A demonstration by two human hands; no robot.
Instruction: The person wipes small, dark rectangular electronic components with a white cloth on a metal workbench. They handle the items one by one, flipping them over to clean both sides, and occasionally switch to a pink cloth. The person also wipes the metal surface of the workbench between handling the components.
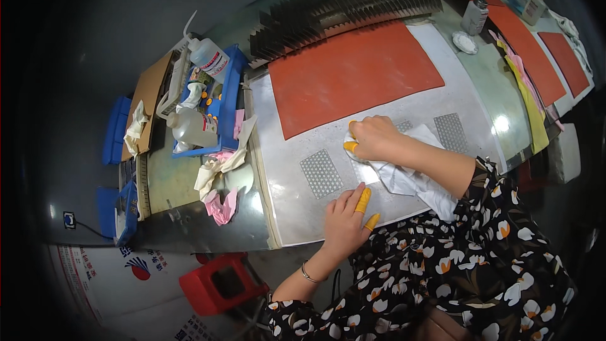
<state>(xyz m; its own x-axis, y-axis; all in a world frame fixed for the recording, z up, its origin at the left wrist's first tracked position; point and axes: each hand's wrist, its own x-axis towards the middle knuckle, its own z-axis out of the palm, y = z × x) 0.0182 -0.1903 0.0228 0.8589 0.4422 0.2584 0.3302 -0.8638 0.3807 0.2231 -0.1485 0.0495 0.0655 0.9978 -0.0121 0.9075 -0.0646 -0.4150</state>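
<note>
My right hand [377,139], with yellow finger cots on some fingers, is closed on a white cloth [410,180] and presses it against the pale work sheet [293,221]. Part of the cloth trails toward the table's front edge. My left hand [344,222], also wearing yellow cots, rests near that edge with its fingers stretched toward a bright, shiny patch beside the cloth. I cannot tell what that patch is. A thin grey patterned plate [321,173] lies left of the cloth, and a similar plate [450,132] lies right of it. Another one is partly hidden behind my right forearm.
A reddish-orange mat [353,82] covers the sheet's far part, with a rack of dark thin plates [347,16] behind it. A blue tray [235,82] with bottles stands left, beside crumpled pink and cream cloths [221,207]. A bottle [475,16] and a small white dish [465,43] stand right.
</note>
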